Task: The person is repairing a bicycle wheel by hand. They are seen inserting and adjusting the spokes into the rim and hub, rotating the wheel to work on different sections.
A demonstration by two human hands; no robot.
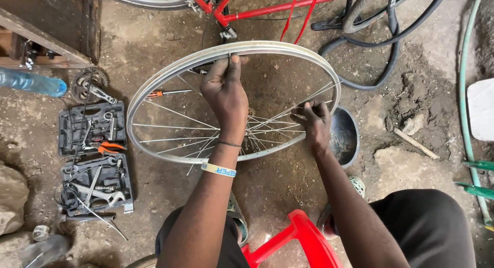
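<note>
Item, as I see it from the head view: bicycle wheel (154, 88), bare rim with spokes, held on edge above the dirt floor (288, 196). My left hand (226, 95) reaches across the spokes and pinches the far rim. My right hand (315, 123) is closed on spokes (288, 112) near the right rim. Open tool case (95, 160) lies well left; dark bowl (346, 137) sits just behind the right hand.

Silver wheel rim (154, 88), red bicycle frame (267, 10), green hose (465, 67), black toolbox (69, 139).
</note>
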